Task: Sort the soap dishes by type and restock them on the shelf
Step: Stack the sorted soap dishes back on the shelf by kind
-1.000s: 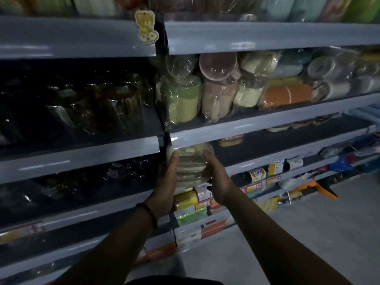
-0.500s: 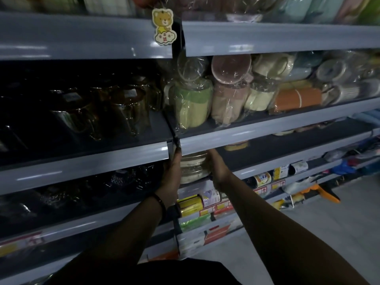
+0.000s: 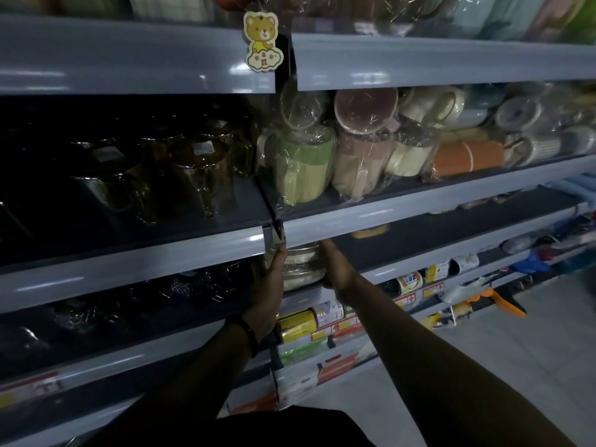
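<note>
Head view: left hand (image 3: 269, 285), right hand (image 3: 337, 269) around stacked soap dishes (image 3: 301, 266)

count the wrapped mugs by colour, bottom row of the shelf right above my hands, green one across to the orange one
green-and-yellow mug: 1
pink mug: 1
cream mug: 1
orange mug: 1
total: 4
</note>
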`<state>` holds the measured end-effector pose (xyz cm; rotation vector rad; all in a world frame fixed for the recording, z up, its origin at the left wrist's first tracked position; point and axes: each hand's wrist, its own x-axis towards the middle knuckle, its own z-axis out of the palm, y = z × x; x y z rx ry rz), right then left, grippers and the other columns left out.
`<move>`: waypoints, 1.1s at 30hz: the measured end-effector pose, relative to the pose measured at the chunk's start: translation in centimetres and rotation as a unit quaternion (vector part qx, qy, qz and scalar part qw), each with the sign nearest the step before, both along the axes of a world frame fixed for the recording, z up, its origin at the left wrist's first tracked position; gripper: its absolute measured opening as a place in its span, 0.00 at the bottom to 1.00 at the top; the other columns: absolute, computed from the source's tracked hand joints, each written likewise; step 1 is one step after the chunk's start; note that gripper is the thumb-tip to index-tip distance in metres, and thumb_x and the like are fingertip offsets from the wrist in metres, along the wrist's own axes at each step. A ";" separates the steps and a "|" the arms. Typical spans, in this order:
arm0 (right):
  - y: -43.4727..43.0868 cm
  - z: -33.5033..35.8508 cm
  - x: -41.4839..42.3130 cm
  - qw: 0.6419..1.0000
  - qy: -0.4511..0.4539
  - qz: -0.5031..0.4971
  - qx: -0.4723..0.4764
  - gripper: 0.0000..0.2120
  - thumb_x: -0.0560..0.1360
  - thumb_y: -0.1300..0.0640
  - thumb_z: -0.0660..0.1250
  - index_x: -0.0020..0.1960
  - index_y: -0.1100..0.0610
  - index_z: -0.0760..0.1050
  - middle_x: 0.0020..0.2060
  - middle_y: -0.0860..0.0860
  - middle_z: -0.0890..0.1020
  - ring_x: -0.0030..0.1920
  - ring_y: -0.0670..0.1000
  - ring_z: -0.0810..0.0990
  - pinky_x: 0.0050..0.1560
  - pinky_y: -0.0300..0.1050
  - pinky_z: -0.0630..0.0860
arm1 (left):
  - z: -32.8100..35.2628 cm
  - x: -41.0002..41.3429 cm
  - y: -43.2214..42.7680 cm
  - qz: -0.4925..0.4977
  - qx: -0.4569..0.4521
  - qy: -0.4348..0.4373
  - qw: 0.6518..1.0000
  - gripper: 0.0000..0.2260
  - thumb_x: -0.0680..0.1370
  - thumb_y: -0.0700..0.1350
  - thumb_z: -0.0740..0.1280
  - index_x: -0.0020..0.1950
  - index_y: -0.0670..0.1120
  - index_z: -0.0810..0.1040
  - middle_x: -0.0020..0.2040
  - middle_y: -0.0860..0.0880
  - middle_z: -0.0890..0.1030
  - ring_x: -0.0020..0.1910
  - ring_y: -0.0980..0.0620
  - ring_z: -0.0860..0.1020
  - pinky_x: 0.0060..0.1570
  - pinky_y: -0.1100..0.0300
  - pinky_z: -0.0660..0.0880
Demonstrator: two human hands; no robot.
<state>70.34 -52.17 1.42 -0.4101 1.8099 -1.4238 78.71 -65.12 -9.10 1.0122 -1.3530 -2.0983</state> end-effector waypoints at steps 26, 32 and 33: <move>21.1 -6.9 5.8 0.968 -0.116 -0.204 0.088 0.13 0.83 0.51 0.66 0.60 0.60 0.80 0.52 0.61 0.86 0.42 0.56 0.82 0.40 0.43 0.74 | -0.3 8.4 19.6 -0.080 -0.104 -0.194 0.972 0.08 0.79 0.45 0.73 0.57 0.46 0.78 0.51 0.42 0.82 0.48 0.44 0.81 0.51 0.47 0.79; 36.5 -14.0 12.8 0.917 -0.231 -0.285 0.158 0.10 0.82 0.50 0.67 0.50 0.56 0.79 0.43 0.57 0.83 0.37 0.55 0.78 0.38 0.42 0.67 | -3.2 12.7 28.9 -0.421 -0.050 -0.291 0.858 0.06 0.83 0.48 0.69 0.56 0.47 0.80 0.52 0.45 0.81 0.48 0.46 0.80 0.46 0.51 0.75; 39.0 -15.3 14.4 0.906 -0.246 -0.301 0.168 0.09 0.83 0.52 0.66 0.49 0.57 0.79 0.43 0.57 0.83 0.35 0.54 0.78 0.37 0.41 0.67 | -4.1 13.5 30.3 -0.457 -0.054 -0.304 0.834 0.07 0.83 0.50 0.69 0.57 0.47 0.81 0.54 0.45 0.82 0.49 0.46 0.80 0.46 0.52 0.76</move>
